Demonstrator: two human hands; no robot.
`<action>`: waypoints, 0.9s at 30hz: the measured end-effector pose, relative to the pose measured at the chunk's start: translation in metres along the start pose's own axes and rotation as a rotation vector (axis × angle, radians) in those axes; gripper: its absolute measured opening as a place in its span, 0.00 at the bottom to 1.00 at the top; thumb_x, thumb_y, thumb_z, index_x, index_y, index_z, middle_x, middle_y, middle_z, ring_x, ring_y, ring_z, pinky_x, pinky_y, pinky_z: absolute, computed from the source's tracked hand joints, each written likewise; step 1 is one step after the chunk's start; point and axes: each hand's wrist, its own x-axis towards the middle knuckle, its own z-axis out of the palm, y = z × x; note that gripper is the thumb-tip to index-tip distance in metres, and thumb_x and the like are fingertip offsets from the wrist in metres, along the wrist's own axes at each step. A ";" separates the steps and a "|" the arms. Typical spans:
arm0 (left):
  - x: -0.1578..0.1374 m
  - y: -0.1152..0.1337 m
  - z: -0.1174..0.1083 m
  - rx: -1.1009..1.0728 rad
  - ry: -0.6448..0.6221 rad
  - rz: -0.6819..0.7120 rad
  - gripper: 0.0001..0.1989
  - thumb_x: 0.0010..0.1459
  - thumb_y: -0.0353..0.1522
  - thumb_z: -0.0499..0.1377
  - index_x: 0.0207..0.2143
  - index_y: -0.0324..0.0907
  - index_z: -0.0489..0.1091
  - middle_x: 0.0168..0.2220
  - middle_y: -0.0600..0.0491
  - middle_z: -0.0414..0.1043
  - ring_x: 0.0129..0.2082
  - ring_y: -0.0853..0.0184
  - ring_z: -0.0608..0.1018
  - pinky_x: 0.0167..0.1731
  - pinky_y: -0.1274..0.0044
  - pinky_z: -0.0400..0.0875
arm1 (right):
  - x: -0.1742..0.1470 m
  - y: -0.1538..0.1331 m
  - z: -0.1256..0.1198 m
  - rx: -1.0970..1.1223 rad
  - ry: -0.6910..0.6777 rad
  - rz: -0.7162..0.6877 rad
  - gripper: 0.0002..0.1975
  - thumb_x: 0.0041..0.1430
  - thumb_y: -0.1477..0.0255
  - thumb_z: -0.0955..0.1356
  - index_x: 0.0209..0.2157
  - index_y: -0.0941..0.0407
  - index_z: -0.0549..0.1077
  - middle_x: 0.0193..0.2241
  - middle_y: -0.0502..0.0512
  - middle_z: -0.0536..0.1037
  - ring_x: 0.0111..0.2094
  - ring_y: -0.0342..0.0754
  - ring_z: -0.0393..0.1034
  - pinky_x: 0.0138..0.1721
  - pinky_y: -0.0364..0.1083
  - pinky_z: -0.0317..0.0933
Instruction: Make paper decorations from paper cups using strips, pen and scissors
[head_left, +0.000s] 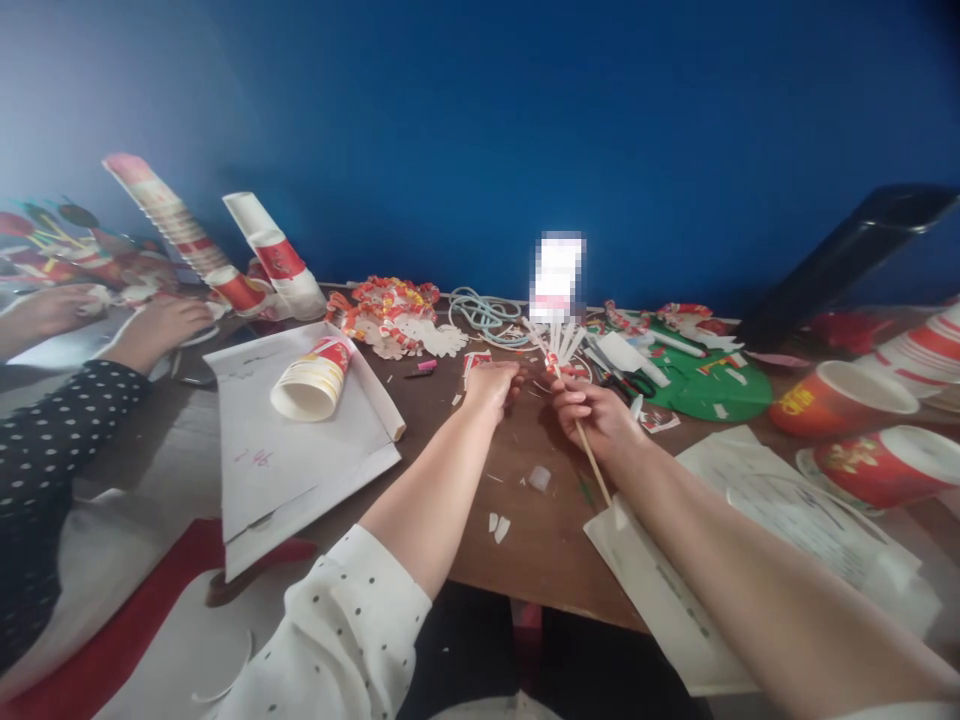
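My right hand (600, 415) is closed round a thin wooden stick (594, 462), which slants up to the left. A paper-cup flower with narrow white strips (559, 345) fans out at the stick's upper end, its base red and white. To the left of it, apart from the stick, my left hand (491, 390) has its fingers drawn together; whatever they pinch, if anything, is hidden. A red-and-white paper scrap (476, 362) lies just behind that hand. Black-handled scissors (636, 383) rest on the table beyond my right hand.
Stacked paper cups (281, 262) lean at the back left. One cup (311, 385) lies on a white paper bag (300, 480). Cut paper (397, 315), blue cord (487, 315) and a green disc (712, 385) line the wall. Another person's hand (161, 325) works at left.
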 end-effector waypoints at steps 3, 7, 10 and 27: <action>-0.001 0.000 0.000 0.073 -0.011 0.054 0.05 0.53 0.24 0.61 0.25 0.37 0.71 0.29 0.48 0.78 0.22 0.73 0.74 0.20 0.82 0.64 | 0.002 0.002 -0.001 -0.007 0.001 0.020 0.07 0.62 0.83 0.64 0.33 0.58 0.68 0.26 0.48 0.71 0.17 0.31 0.60 0.14 0.27 0.56; 0.005 0.001 0.000 0.075 0.021 0.063 0.10 0.61 0.35 0.60 0.29 0.38 0.71 0.30 0.46 0.78 0.22 0.70 0.75 0.20 0.80 0.65 | 0.004 -0.001 -0.003 -0.048 0.029 0.040 0.07 0.62 0.83 0.64 0.32 0.57 0.68 0.25 0.48 0.71 0.16 0.32 0.60 0.13 0.27 0.56; 0.011 0.002 -0.002 0.107 0.039 0.112 0.17 0.61 0.44 0.60 0.29 0.39 0.71 0.28 0.46 0.77 0.19 0.70 0.73 0.18 0.80 0.65 | 0.003 -0.002 0.000 -0.077 0.097 0.070 0.08 0.64 0.82 0.63 0.31 0.58 0.68 0.24 0.48 0.70 0.16 0.32 0.59 0.12 0.27 0.54; 0.008 0.008 -0.009 0.142 0.023 0.126 0.13 0.56 0.37 0.66 0.26 0.38 0.71 0.26 0.49 0.75 0.20 0.74 0.72 0.20 0.81 0.68 | 0.003 0.014 -0.001 -0.788 0.214 -0.403 0.08 0.53 0.77 0.73 0.28 0.56 0.69 0.20 0.51 0.75 0.16 0.38 0.63 0.12 0.36 0.54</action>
